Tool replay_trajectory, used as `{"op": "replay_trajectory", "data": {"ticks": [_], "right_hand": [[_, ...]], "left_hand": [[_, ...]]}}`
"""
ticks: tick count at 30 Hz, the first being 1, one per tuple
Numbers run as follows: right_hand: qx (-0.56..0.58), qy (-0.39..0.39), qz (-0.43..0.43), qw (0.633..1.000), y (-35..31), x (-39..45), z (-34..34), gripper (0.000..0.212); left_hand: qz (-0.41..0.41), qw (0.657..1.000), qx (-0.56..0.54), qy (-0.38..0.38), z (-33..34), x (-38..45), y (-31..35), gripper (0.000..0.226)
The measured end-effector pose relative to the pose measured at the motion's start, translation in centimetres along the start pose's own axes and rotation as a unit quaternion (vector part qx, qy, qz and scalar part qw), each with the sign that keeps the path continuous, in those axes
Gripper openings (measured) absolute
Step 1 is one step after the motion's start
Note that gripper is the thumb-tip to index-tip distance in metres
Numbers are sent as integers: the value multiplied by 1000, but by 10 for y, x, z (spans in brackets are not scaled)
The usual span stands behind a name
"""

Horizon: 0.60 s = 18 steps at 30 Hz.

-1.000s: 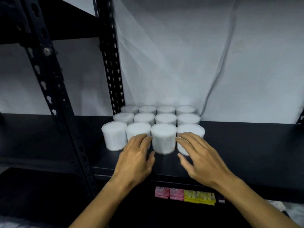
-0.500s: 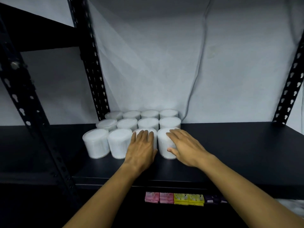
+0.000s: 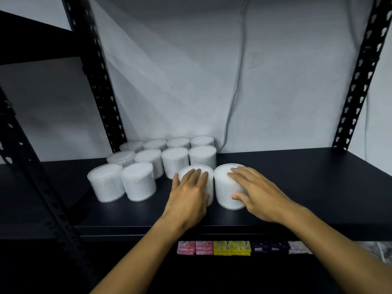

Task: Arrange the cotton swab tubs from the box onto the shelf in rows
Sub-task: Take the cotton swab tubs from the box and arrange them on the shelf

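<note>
Pressing left hand (image 3: 188, 193) flat, fingers straight, on third front-row cotton swab tub (image 3: 209, 179); right hand (image 3: 257, 193) spread over fourth tub (image 3: 224, 187), thumb on its side. We see twelve tubs, three rows, black shelf (image 3: 297, 183).

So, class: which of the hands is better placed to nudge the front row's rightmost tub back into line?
Right: the right hand already rests on that rightmost tub; the left hand covers its neighbour.
</note>
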State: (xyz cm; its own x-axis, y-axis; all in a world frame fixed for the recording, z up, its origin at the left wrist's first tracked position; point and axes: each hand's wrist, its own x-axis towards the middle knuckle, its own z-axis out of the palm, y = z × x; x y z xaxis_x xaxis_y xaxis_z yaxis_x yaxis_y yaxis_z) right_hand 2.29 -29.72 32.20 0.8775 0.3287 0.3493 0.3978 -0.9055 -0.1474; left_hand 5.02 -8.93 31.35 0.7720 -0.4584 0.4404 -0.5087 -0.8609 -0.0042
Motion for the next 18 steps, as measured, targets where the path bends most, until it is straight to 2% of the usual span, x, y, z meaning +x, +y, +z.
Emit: {"op": "replay_trajectory", "data": {"ticks": [4, 12, 15, 18], "right_hand": [[11, -15, 8, 1000, 15, -27, -15, 58], [43, -7, 12, 999, 28, -59, -27, 60], [127, 14, 43, 991, 26, -58, -29, 69], [145, 32, 108, 983, 22, -47, -38, 85]], "left_hand": [[31, 999, -42, 7, -2, -6, 21, 53], [56, 997, -61, 3, -8, -16, 43, 58], [29, 997, -74, 1, -19, -15, 43, 74], [-42, 997, -55, -23, -40, -6, 46, 87]]}}
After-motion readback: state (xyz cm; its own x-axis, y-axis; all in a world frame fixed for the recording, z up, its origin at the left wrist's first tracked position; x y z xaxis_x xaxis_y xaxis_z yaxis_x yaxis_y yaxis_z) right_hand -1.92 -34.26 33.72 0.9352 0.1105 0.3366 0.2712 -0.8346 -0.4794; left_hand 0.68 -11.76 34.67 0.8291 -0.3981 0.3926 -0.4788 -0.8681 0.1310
